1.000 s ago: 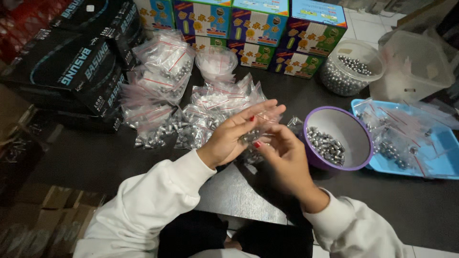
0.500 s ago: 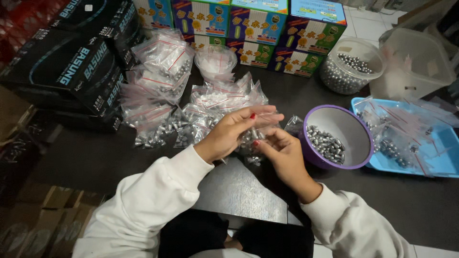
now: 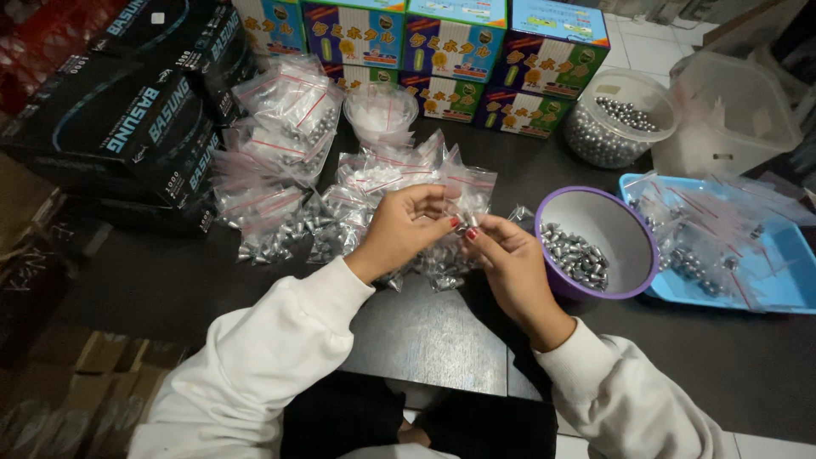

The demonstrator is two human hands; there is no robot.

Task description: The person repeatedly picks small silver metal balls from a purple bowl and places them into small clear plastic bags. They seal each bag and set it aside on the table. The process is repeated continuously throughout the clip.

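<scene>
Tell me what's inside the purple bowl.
The purple bowl holds a heap of small silvery metal pieces against its near side. The far inner wall is bare; the right hand hides the bowl's near-left rim.

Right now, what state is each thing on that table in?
Small clear bag: pinched between left hand and right hand.
Purple bowl: partly filled with metal pieces.
Round clear tub: open, holding steel balls.
Bag pile: filled, heaped.
Blue tray: holds bags.

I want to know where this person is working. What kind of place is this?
Probably a small packing or stockroom workspace, not a kitchen. The hands hold a little clear bag over a dark table, next to a purple bowl of metal pieces, a pile of filled bags and stacked boxes.
</scene>
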